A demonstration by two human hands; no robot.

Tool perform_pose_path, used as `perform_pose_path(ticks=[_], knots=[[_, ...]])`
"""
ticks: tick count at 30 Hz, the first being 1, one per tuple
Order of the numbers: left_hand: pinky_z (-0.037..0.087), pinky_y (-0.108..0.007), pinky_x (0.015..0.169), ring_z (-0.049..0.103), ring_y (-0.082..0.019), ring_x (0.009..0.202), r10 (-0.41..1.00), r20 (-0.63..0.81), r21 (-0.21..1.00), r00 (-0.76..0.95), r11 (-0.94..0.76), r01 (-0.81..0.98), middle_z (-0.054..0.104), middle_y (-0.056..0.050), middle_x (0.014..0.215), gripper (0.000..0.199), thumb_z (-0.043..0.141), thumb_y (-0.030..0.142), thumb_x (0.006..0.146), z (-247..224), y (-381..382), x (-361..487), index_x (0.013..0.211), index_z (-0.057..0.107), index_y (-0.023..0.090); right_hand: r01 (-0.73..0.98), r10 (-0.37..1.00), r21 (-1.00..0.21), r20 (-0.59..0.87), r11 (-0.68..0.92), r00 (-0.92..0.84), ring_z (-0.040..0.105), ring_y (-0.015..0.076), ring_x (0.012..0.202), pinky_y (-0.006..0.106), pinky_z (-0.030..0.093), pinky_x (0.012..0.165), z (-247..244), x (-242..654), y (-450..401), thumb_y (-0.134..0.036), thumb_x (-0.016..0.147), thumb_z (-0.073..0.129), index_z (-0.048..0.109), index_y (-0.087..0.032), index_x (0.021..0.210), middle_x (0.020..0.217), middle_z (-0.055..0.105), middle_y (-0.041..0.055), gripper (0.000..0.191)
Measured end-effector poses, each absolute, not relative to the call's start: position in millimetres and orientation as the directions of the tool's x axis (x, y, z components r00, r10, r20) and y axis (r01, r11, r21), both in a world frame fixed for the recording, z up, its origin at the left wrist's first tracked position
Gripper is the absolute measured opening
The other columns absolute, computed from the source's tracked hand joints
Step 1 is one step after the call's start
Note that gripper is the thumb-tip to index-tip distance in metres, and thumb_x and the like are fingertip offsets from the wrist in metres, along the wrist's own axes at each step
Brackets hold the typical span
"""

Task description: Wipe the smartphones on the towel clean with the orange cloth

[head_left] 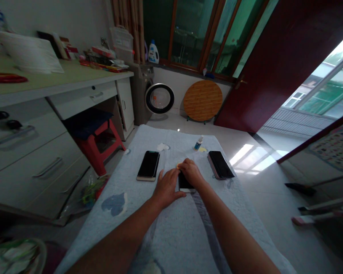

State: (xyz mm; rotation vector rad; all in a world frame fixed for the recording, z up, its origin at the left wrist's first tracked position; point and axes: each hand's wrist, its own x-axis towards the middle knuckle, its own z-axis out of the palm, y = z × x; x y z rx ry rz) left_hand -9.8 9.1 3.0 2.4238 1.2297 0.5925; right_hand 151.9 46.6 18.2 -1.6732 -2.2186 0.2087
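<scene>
A smartphone (185,185) with a dark screen and pale lower border lies face up on the cloth-covered table, partly hidden by my hands. My left hand (167,186) holds it along the left side, thumb by the lower edge and fingers near the upper left corner. Over the phone's upper part, my right hand (191,172) is closed on a small yellow-orange piece (178,165), mostly covered by the fingers; its kind is unclear. Another smartphone (149,164) lies left of my hands. To the right lies a dark phone (220,164), apparently in a case or stacked.
A small spray bottle (198,143) with a blue label stands toward the table's far edge. Beyond are a washing machine door (160,98) standing open and a round wooden tabletop (202,100). A red stool (100,144) is at the left, below the desk (82,85).
</scene>
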Motion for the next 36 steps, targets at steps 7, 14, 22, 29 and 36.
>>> perform_pose_path(ticks=[7,14,22,29,36], knots=[[0.014,-0.056,0.115,0.033,-0.031,0.138,0.853,0.205,0.469,0.48,-0.516,0.717,0.04,-0.017,0.147,0.093,0.076,0.046,0.069,-2.8,9.8,-9.2,0.144,0.027,0.018,0.796,0.899,-0.418,0.162,0.437,-0.408,0.054,0.0138,0.082,0.024,0.041,0.075,23.8,156.8,-17.7,-0.016,0.09,0.055,0.073,-0.02,0.094,0.089,0.057,0.0043,0.018],[0.01,-0.061,0.114,0.033,-0.033,0.138,0.817,0.149,0.455,0.558,-0.557,0.695,0.047,-0.012,0.145,0.073,0.071,0.052,0.074,-0.5,11.2,-10.3,0.136,0.045,0.023,0.798,0.918,-0.457,0.142,0.393,-0.371,0.054,0.013,0.08,0.023,0.041,0.073,30.3,158.1,-26.0,-0.013,0.089,0.056,0.073,-0.018,0.089,0.086,0.057,0.004,0.018],[0.014,-0.058,0.114,0.037,-0.032,0.137,0.811,0.15,0.481,0.566,-0.56,0.674,0.047,-0.013,0.144,0.077,0.075,0.047,0.073,5.7,9.5,-9.5,0.138,0.041,0.023,0.875,0.963,-0.407,0.165,0.261,-0.211,0.055,0.0144,0.086,0.023,0.04,0.081,22.1,161.6,28.2,-0.01,0.089,0.051,0.074,-0.017,0.091,0.087,0.06,0.0048,0.024],[0.013,-0.057,0.115,0.039,-0.031,0.135,0.797,0.155,0.454,0.584,-0.583,0.674,0.049,-0.014,0.142,0.071,0.071,0.051,0.075,7.8,10.0,-11.4,0.134,0.046,0.02,0.94,0.977,-0.279,0.13,0.198,-0.168,0.056,0.0153,0.091,0.024,0.038,0.085,20.2,153.3,67.0,-0.017,0.093,0.049,0.074,-0.017,0.097,0.093,0.063,0.0077,0.025],[0.009,-0.058,0.115,0.034,-0.032,0.138,0.79,0.174,0.423,0.587,-0.599,0.68,0.045,-0.014,0.146,0.067,0.066,0.054,0.079,9.3,7.9,-12.3,0.133,0.048,0.02,0.961,0.988,-0.261,0.147,0.093,-0.055,0.056,0.0167,0.089,0.024,0.038,0.083,18.5,167.3,74.8,-0.018,0.093,0.049,0.074,-0.014,0.097,0.088,0.064,0.0092,0.026]])
